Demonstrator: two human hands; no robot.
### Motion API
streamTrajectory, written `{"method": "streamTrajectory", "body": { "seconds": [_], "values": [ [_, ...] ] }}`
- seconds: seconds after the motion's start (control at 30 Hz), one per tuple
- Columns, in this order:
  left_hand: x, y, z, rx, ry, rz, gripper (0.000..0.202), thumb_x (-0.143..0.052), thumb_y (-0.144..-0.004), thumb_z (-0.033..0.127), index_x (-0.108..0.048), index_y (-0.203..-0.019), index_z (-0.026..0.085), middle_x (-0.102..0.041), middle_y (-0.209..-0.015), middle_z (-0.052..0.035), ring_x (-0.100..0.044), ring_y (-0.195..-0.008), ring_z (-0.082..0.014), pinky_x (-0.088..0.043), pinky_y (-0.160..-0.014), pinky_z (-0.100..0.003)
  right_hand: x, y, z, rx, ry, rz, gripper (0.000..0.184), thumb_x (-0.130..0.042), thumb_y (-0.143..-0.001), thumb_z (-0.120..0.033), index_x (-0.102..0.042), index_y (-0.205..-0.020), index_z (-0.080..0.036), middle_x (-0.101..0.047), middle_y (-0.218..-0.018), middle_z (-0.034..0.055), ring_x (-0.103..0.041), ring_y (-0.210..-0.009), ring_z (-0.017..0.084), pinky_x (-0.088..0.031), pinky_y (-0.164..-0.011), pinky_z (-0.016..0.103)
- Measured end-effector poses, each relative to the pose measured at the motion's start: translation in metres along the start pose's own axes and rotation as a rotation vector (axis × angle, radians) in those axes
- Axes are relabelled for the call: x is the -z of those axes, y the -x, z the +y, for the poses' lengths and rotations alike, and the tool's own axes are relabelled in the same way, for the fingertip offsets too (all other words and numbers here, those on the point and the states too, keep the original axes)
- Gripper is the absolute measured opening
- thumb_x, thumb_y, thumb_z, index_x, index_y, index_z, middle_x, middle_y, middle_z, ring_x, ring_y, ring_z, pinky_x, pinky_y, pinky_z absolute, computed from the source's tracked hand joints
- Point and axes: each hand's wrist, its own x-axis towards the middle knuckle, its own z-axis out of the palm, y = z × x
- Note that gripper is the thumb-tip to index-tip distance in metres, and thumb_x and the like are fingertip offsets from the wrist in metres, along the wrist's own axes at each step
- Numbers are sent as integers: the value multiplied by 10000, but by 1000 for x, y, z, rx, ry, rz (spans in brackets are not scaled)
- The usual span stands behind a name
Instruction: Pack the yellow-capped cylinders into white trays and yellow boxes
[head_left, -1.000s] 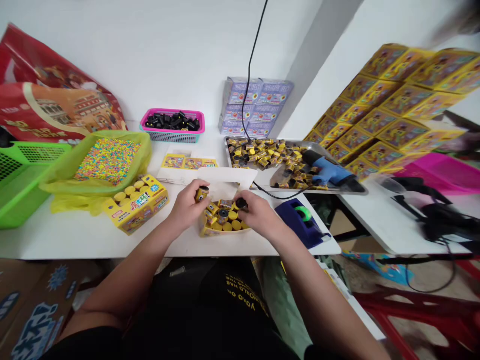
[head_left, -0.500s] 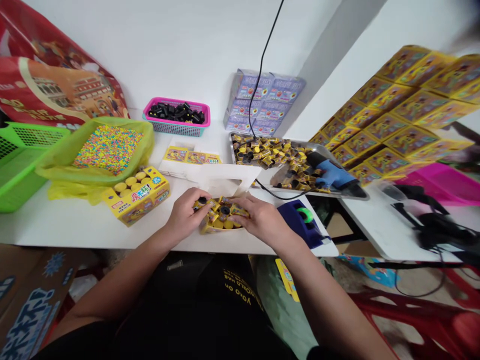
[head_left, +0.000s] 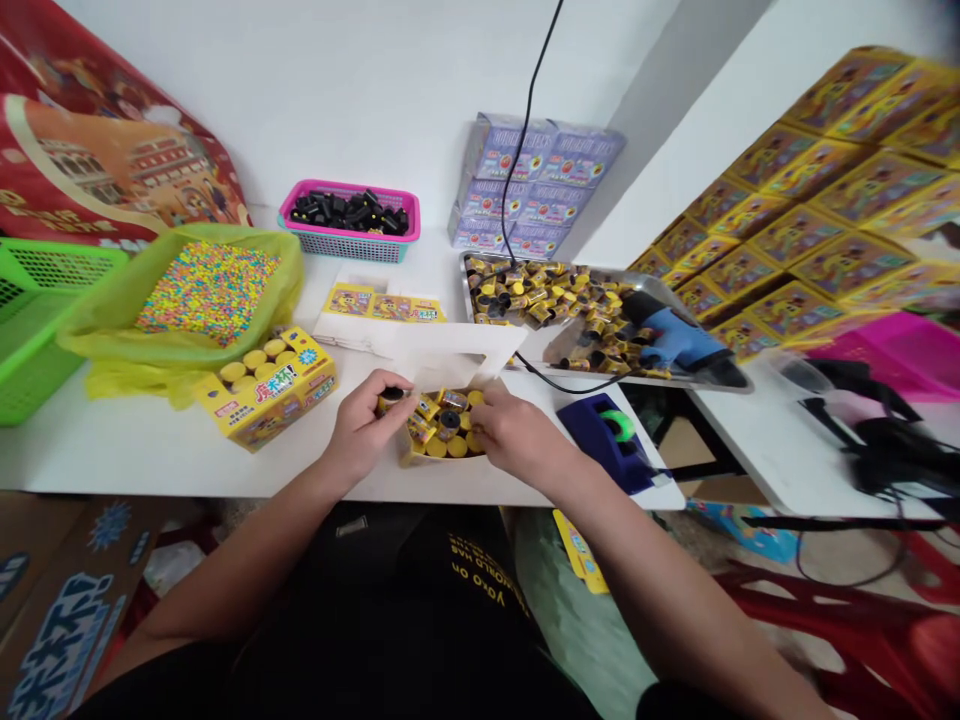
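Observation:
An open yellow carton [head_left: 409, 456] stands near the table's front edge, with its white lid flap [head_left: 420, 345] raised at the back. Inside it, yellow-capped little cups [head_left: 456, 447] stand in rows, and several more lie loose on top, one showing its black end [head_left: 449, 421]. My left hand [head_left: 358, 425] is at the carton's left side, closed on a small cup [head_left: 390, 397] with a dark end. Over the right side of the carton, my right hand [head_left: 517, 432] has its fingers pinched down among the cups; what they grip is hidden.
Left stand a filled carton [head_left: 274, 390] and a yellow-lined basin [head_left: 82, 340] of coloured beads. Behind are a pink basket [head_left: 289, 205] of black pieces and a metal tray [head_left: 469, 290] of loose cups. A blue tape dispenser [head_left: 600, 440] sits right; stacked yellow boxes [head_left: 795, 235] rise beyond.
My right hand's fingers have drawn together and turned down into the carton's right side, uncovering cups there. My left hand still holds its cup. The view has shifted slightly.

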Motion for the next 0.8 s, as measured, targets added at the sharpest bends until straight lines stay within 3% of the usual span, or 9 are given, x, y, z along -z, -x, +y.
{"method": "streamTrajectory", "body": {
  "seconds": [0.17, 0.27, 0.33, 0.4, 0.53, 0.67, 0.8],
  "values": [
    [-5, 3, 16, -87, -54, 7, 103, -725, -816, 297, -683, -873, 222, -677, -788, 6, -612, -731, -147, -493, -716, -276, 4, 12, 13, -72, -678, 293, 174, -746, -761, -243, -720, -932, -226, -669, -884, 27, -599, -694, 163, -505, -669, 319],
    [-16, 3, 24, -105, -9, -107, 214, -763, -792, 300, -723, -987, 222, -730, -879, -15, -664, -811, -167, -531, -794, -299, 3, 16, 7, -27, -1094, 311, 286, -833, -713, -357, -718, -946, -237, -706, -883, 24, -647, -745, 183, -544, -702, 342],
    [-24, 3, 27, -95, 40, -192, 289, -770, -789, 316, -728, -1059, 222, -747, -935, -28, -684, -857, -178, -547, -818, -307, 2, 18, -1, 32, -1221, 318, 319, -861, -700, -377, -725, -954, -240, -715, -897, 31, -674, -789, 194, -555, -719, 346],
    [-32, 3, 28, -44, 92, -247, 290, -760, -796, 344, -721, -1055, 220, -744, -943, -34, -688, -837, -178, -566, -757, -298, -1, 20, -9, 70, -1192, 381, 318, -866, -713, -387, -742, -967, -241, -708, -905, 41, -674, -795, 192, -549, -705, 334],
    [-40, 6, 31, 160, 209, -286, 320, -772, -776, 431, -663, -985, 215, -676, -832, 3, -606, -580, -114, -508, -496, -240, -8, 27, -14, 79, -1009, 509, 271, -838, -764, -395, -763, -980, -249, -690, -871, 43, -634, -725, 169, -510, -623, 295],
    [-47, 7, 33, 206, 297, -299, 380, -792, -760, 493, -608, -921, 203, -631, -748, 34, -516, -455, -63, -420, -404, -200, -16, 38, -12, 23, -1029, 571, 272, -823, -788, -406, -737, -983, -238, -673, -847, 24, -605, -666, 140, -499, -596, 273],
    [-56, 9, 32, 279, 342, -334, 412, -718, -819, 572, -590, -929, 196, -576, -621, 51, -503, -400, -75, -283, -321, -170, -22, 44, -10, 86, -998, 605, 289, -811, -801, -353, -724, -1054, -243, -674, -903, 20, -601, -669, 123, -508, -604, 261]
  ]
}}
